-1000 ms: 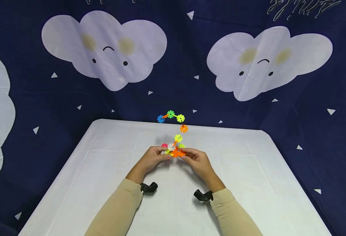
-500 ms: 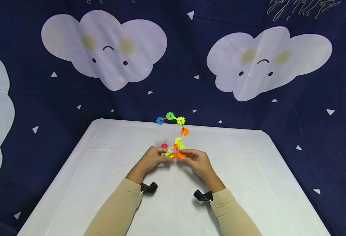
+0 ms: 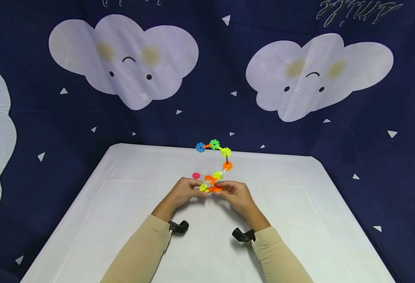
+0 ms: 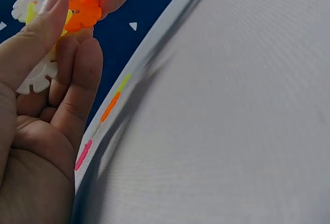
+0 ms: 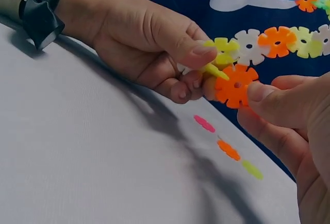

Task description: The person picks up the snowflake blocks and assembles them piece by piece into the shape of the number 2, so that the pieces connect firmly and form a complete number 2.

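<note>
Both hands hold a chain of interlocking snowflake discs in white, yellow, orange, green and blue. My left hand [image 3: 184,193] pinches its near end, thumb on a yellow disc [image 5: 226,51] with white discs beside it. From the right, my right hand [image 3: 238,196] pinches an orange disc [image 5: 237,86] between thumb and fingers. This orange disc touches a yellow piece at the left fingertips; whether they are locked cannot be seen. Beyond the hands the chain curves up and over through a green disc [image 3: 214,144] to a blue disc [image 3: 200,147].
Flat on the white table [image 3: 285,220] behind the hands lie a pink disc [image 5: 204,123], an orange disc [image 5: 228,150] and a yellow-green disc [image 5: 252,169]. Beyond the table's far edge hangs a dark blue cloth [image 3: 221,55] printed with clouds. A black wrist camera [image 3: 244,235] sits on each wrist.
The curved far part of the chain has tipped lower and shifted right. Both hands keep their pinch and have barely moved.
</note>
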A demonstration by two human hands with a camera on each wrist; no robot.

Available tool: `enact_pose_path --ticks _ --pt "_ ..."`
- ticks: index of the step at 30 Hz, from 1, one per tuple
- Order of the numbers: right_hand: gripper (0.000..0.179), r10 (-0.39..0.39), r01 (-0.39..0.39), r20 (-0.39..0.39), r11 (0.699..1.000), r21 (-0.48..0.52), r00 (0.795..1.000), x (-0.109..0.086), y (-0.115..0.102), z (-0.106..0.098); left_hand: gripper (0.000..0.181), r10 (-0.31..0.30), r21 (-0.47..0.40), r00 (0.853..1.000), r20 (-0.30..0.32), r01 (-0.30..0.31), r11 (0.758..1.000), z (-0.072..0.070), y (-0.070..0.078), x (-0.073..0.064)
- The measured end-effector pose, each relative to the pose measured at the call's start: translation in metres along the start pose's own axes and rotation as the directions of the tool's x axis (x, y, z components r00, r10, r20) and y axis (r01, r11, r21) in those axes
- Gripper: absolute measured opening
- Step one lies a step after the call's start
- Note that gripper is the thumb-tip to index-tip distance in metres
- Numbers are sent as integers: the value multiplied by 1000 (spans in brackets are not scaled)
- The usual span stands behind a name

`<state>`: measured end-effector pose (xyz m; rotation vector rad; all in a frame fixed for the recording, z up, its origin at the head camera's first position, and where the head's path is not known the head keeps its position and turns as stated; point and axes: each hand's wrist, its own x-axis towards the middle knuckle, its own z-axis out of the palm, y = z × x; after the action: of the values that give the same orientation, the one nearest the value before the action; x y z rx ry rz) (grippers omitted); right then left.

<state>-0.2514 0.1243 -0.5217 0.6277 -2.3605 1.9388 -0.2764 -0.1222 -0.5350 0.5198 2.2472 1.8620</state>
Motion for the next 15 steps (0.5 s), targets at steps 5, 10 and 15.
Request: enact_pose_path --ticks 5,10,15 --pt "30 4 -4 3 1000 6 1000 0 -1 1 34 -2 -23 1000 8 2 1000 -1 -2 0" --pt "32 -58 58 -6 996 66 998 1 -1 2 35 -28 -128 999 29 32 991 -2 -3 1" --pt "33 -119 120 -15 985 125 993 1 2 2 44 -25 -251 997 73 42 967 -1 -2 2"
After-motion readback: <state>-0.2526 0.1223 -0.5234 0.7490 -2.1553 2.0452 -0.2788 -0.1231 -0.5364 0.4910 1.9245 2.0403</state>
